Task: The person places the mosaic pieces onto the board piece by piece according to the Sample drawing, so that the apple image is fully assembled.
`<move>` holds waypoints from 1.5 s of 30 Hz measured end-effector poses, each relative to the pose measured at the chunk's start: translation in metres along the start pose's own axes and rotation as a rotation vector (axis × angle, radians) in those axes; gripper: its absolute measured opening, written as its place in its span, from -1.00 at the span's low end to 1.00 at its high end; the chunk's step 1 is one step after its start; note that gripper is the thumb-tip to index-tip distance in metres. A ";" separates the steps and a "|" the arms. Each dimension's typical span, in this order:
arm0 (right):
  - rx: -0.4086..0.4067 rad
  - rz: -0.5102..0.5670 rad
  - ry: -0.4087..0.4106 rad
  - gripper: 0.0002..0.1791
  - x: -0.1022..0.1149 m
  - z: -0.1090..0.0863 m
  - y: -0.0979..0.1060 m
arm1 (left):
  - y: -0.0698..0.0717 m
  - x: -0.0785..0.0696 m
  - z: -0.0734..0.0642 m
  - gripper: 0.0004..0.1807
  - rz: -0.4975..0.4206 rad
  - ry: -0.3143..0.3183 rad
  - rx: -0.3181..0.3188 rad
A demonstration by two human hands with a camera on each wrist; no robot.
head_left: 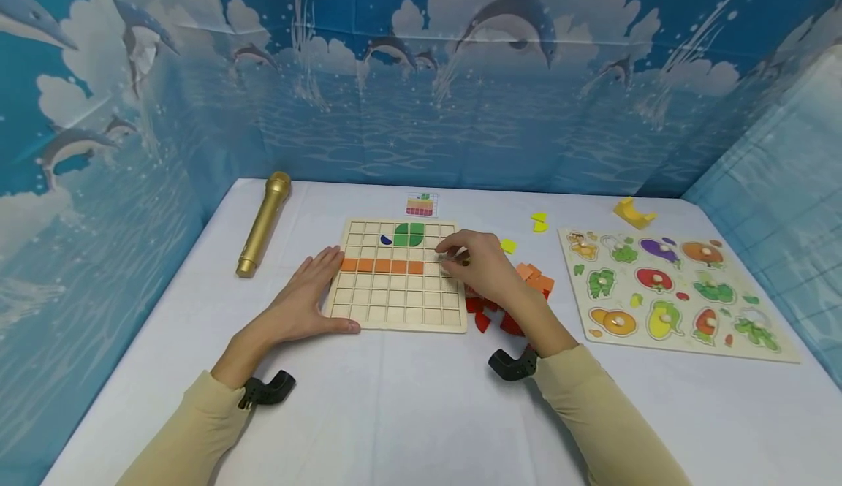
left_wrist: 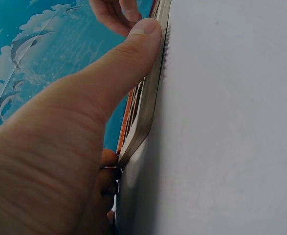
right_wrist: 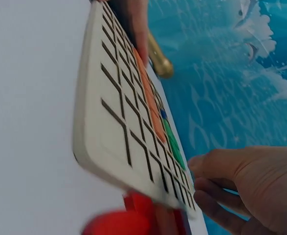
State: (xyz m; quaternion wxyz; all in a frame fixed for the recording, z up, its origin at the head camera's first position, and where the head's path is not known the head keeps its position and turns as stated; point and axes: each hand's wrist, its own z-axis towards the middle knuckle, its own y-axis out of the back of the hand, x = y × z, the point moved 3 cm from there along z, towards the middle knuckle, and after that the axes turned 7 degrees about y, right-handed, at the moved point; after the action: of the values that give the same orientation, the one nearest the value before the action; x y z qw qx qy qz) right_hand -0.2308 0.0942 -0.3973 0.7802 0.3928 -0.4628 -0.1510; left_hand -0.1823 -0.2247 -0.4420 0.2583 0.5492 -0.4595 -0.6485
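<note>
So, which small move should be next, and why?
Perhaps the right hand should add a loose orange piece to the orange row: the cell right of that row on the grid board is bare, and orange pieces lie close by.

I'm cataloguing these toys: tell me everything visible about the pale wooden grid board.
The pale wooden grid board is squarish, with rounded corners, a rim and lines dividing it into cells. It lies flat on the white tablecloth. Orange square tiles form a row from its left side; green curved tiles and a small blue piece sit farther back. The left hand touches its left and near edges; whether the right hand does is unclear.
</note>
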 end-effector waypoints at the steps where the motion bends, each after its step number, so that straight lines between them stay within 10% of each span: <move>1: -0.009 -0.009 -0.021 -0.75 -0.003 -0.002 0.004 | 0.000 0.000 0.000 0.51 0.000 0.000 0.001; 17: -0.184 -0.104 -0.271 -0.61 -0.056 -0.018 0.037 | 0.001 -0.001 0.000 0.50 -0.003 -0.006 -0.007; 45: -0.190 -0.162 -0.222 -0.70 -0.070 -0.020 0.035 | 0.000 0.001 0.001 0.50 0.005 -0.010 -0.002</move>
State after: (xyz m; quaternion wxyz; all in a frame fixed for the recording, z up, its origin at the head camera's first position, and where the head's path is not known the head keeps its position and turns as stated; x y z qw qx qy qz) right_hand -0.2551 0.1684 -0.4181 0.7433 0.3342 -0.4965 -0.2988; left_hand -0.1837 -0.2253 -0.4427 0.2580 0.5444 -0.4617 -0.6510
